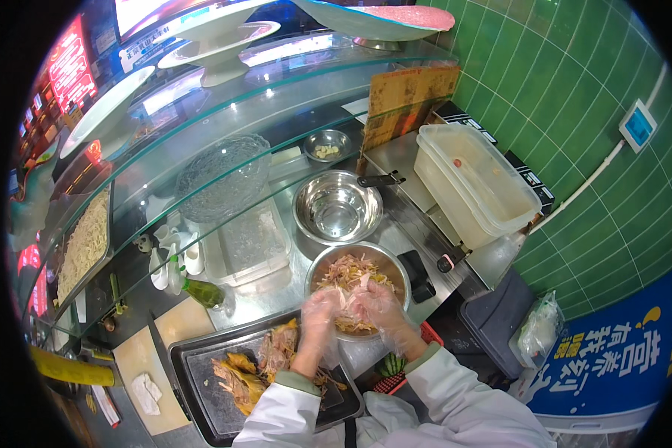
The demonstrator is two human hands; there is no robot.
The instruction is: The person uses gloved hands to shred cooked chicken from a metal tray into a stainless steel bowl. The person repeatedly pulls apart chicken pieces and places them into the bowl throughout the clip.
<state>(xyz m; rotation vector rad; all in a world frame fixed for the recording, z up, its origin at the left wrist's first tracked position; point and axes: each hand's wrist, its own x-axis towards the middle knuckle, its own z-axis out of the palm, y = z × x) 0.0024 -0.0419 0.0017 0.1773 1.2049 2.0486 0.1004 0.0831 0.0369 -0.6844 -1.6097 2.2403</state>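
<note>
Both my hands wear clear plastic gloves and meet over a steel bowl heaped with shredded chicken meat. My left hand pinches one side of a pale piece of meat. On the other side, my right hand has its fingers closed on the same piece. Below my left forearm lies a dark baking tray with pulled-apart cooked chicken and bones on it. Part of the tray is hidden by my sleeve.
A shiny steel bowl stands behind the filled one. A dark phone-like object lies at its right. Further left are a green-topped bottle, a cutting board and a knife. Glass shelves span the back; plastic tubs sit right.
</note>
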